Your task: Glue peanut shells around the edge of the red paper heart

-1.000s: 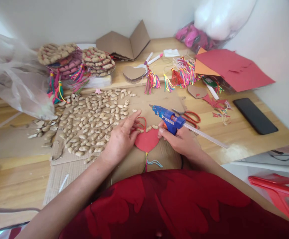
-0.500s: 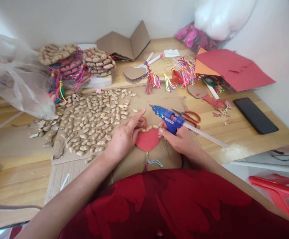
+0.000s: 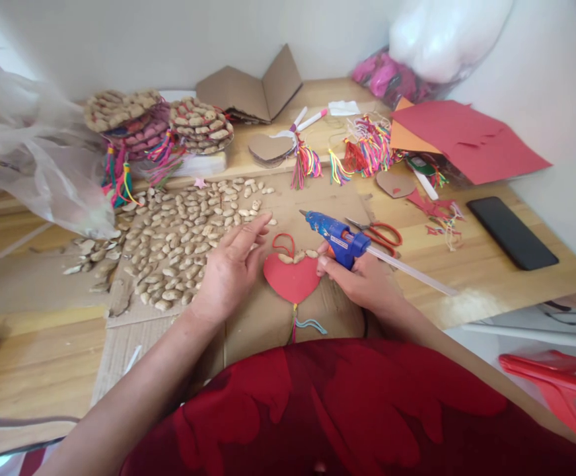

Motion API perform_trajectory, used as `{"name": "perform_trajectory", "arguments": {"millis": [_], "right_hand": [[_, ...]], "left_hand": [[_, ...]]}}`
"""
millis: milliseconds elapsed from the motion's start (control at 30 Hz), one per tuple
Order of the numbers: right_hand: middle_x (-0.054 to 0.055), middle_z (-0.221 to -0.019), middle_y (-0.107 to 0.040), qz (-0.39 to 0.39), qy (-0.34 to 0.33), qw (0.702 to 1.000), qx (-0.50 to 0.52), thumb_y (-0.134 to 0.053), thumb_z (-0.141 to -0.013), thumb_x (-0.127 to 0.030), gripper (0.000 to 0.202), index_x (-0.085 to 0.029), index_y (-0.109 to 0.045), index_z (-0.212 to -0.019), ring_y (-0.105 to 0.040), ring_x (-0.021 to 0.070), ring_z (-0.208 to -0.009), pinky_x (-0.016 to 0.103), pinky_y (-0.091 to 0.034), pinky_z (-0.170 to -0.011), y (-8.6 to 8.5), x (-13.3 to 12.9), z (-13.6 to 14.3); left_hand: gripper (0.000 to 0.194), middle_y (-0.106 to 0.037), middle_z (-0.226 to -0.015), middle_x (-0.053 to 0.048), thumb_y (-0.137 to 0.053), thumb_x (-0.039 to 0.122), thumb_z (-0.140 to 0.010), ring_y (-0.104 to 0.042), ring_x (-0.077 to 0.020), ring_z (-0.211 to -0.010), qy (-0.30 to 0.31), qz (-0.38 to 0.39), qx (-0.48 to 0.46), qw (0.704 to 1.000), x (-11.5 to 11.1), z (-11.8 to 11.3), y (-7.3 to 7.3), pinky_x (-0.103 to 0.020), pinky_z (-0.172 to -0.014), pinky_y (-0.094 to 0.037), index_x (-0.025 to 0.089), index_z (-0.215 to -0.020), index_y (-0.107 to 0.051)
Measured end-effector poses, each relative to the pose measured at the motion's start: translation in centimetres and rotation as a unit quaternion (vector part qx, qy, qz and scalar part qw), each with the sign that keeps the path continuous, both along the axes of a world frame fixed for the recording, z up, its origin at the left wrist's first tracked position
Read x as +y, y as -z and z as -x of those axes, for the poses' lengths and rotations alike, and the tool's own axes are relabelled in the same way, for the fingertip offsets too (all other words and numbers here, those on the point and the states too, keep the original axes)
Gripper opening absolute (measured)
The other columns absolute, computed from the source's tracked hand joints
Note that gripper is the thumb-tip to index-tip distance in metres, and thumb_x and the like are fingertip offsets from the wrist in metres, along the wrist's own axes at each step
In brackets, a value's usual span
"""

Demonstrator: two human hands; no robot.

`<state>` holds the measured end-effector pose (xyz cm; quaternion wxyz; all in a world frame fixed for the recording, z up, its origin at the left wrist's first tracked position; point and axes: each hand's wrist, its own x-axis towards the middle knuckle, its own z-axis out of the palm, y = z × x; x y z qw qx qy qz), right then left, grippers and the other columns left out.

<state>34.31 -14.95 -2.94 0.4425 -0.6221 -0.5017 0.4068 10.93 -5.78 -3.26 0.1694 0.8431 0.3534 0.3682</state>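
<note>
A red paper heart lies on the cardboard in front of me, with a few peanuts along its top edge. A red cord loop sticks out above it and a tassel hangs below. My right hand grips a blue hot glue gun, its nozzle pointing up and left; the thumb is at the heart's right edge. Left of the heart, my left hand hovers with fingers stretched out, near the spread of loose peanuts. I see nothing in it.
Orange-handled scissors lie behind the glue gun, with a black phone farther right. Stacked peanut-covered pieces, colourful tassels, a cardboard heart and red paper sit toward the back. A plastic bag is at left.
My left hand has moved left, away from the heart, uncovering its left side and the cord loop. The right hand keeps the glue gun in nearly the same place.
</note>
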Motion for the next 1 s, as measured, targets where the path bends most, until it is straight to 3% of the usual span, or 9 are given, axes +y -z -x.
{"name": "perform_trajectory", "arguments": {"millis": [200,300,433,567,733,1000], "right_hand": [[0.003,-0.082,-0.075,0.0,-0.002,1.0,-0.005,-0.07,-0.092,-0.039,0.01,-0.03,-0.065,-0.094,-0.074,0.0265,-0.079,0.044,-0.059,-0.079,0.2,0.0,-0.1],[0.003,-0.083,-0.075,0.003,-0.005,1.0,-0.019,-0.068,-0.094,-0.039,0.01,-0.03,-0.066,-0.097,-0.074,0.0256,-0.08,0.044,-0.059,-0.082,0.3,-0.1,-0.1],[0.002,-0.083,-0.075,0.004,0.001,1.0,-0.019,-0.066,-0.094,-0.039,0.013,-0.028,-0.065,-0.101,-0.074,0.0236,-0.079,0.042,-0.06,-0.083,0.1,-0.1,-0.1],[0.002,-0.082,-0.074,-0.002,0.006,1.0,-0.014,-0.067,-0.093,-0.042,0.016,-0.027,-0.064,-0.098,-0.074,0.0233,-0.077,0.041,-0.06,-0.08,0.0,-0.1,0.1],[0.001,-0.079,-0.073,-0.005,0.019,1.0,0.007,-0.07,-0.09,-0.039,0.013,-0.03,-0.064,-0.097,-0.074,0.0251,-0.075,0.041,-0.061,-0.076,0.2,0.0,0.2],[-0.001,-0.076,-0.071,-0.004,0.014,1.0,0.024,-0.069,-0.089,-0.039,0.015,-0.028,-0.063,-0.098,-0.073,0.0226,-0.075,0.038,-0.06,-0.074,0.2,0.1,0.3]], "left_hand": [[0.026,-0.081,-0.114,-0.007,-0.063,0.014,-0.1,-0.075,-0.0185,-0.106,-0.028,-0.035,-0.015,0.999,0.4,0.6,-0.7,-0.032,-0.098,-0.06,0.017,-0.122,-0.077],[0.019,-0.083,-0.107,-0.006,-0.066,0.019,-0.1,-0.076,-0.0185,-0.1,-0.022,-0.032,-0.018,0.999,0.4,0.6,-0.5,-0.031,-0.094,-0.06,0.018,-0.114,-0.08],[0.018,-0.081,-0.102,-0.006,-0.067,0.019,-0.1,-0.074,-0.0175,-0.092,0.045,-0.027,0.017,0.998,0.1,0.5,-0.2,-0.028,-0.085,-0.059,0.02,-0.113,-0.08],[0.02,-0.079,-0.106,-0.009,-0.061,0.018,-0.103,-0.069,-0.021,-0.095,0.107,-0.069,0.085,0.988,0.0,0.0,0.1,-0.033,-0.086,-0.055,0.019,-0.114,-0.078],[0.017,-0.078,-0.113,-0.007,-0.062,0.023,-0.104,-0.064,-0.0237,-0.1,0.126,-0.082,0.142,0.978,0.1,-0.6,0.5,-0.039,-0.086,-0.046,0.021,-0.113,-0.076],[0.016,-0.078,-0.106,-0.005,-0.06,0.03,-0.106,-0.062,-0.0241,-0.099,0.126,-0.09,0.17,0.973,0.4,-0.9,0.8,-0.041,-0.085,-0.039,0.024,-0.104,-0.075]]}}
